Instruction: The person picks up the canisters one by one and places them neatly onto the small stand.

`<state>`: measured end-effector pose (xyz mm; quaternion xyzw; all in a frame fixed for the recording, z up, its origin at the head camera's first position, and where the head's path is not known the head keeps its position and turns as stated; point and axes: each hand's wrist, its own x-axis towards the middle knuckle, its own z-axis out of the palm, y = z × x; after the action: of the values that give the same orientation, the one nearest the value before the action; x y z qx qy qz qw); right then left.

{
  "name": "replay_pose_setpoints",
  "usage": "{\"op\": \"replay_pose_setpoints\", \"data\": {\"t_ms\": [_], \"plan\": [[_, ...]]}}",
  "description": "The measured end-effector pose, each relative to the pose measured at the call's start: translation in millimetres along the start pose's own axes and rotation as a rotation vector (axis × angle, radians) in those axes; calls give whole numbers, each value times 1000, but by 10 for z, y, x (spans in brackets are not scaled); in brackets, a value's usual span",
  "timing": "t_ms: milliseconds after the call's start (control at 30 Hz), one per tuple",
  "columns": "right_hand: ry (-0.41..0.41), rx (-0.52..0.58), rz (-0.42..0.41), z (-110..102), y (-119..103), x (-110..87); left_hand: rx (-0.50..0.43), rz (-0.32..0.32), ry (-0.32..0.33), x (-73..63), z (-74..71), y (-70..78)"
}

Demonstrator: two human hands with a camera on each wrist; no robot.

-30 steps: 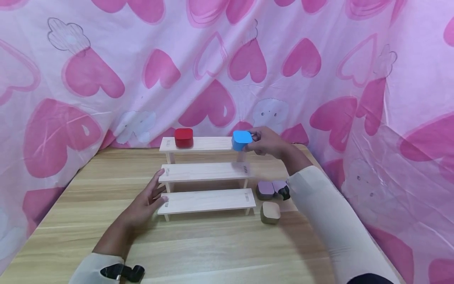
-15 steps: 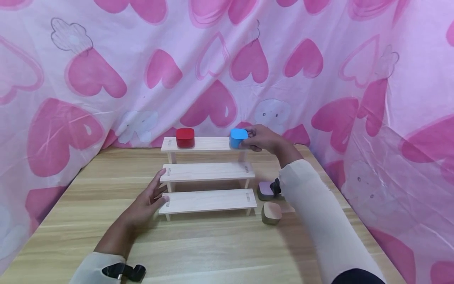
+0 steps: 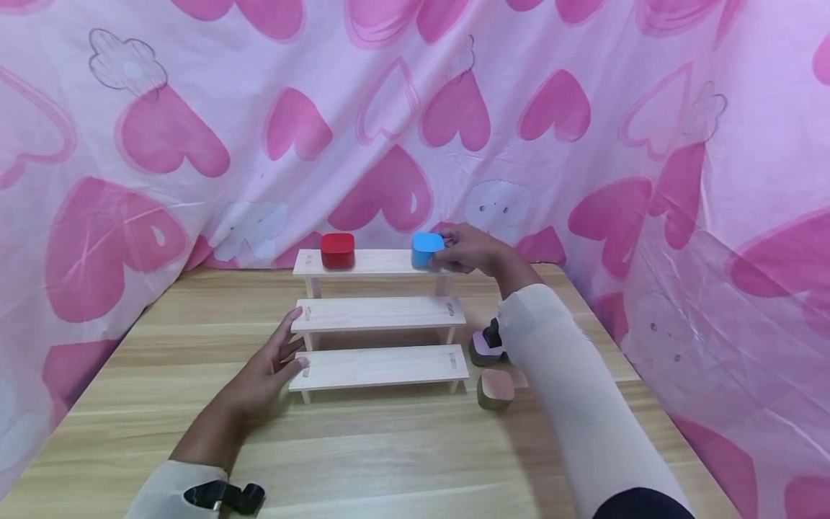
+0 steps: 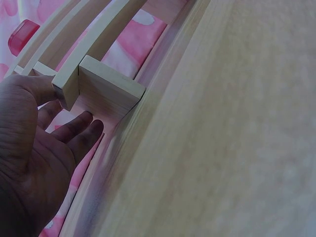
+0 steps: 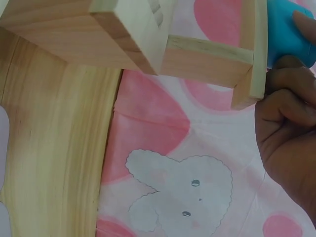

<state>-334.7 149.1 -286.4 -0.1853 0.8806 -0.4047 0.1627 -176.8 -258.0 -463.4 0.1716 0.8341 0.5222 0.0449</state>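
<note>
My right hand (image 3: 470, 250) pinches a blue rounded block (image 3: 426, 249) at the right part of the top step of a three-step wooden display stand (image 3: 379, 313). In the right wrist view, the teal-looking block (image 5: 286, 37) sits against the top board, with thumb and fingers on its side. A red rounded block (image 3: 338, 251) stands at the left of the same step. My left hand (image 3: 262, 375) touches the stand's left ends, thumb at the lowest step, forefinger at the middle one. In the left wrist view the other fingers (image 4: 74, 129) extend loosely below the board.
Right of the stand, a purple block (image 3: 485, 349) and a beige-topped block (image 3: 496, 389) rest on the wooden table (image 3: 363, 461). My right sleeve partly covers that area. A pink heart-print cloth (image 3: 389, 94) hangs behind and along the sides.
My right hand has moved the blue block leftward along the top step. The right sleeve now covers more of the purple blocks. My left hand and the red block keep their places.
</note>
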Motion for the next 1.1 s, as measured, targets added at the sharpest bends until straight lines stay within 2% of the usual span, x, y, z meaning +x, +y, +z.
{"op": "replay_pose_setpoints", "data": {"t_ms": [300, 567, 1100], "plan": [[-22, -24, 32, 17, -22, -3, -5, 25, -8, -3, 9, -7], [-46, -64, 35, 18, -68, 1, 9, -21, -8, -19, 15, 18], [-72, -14, 26, 16, -79, 5, -5, -8, -5, -32, 7, 13]]}}
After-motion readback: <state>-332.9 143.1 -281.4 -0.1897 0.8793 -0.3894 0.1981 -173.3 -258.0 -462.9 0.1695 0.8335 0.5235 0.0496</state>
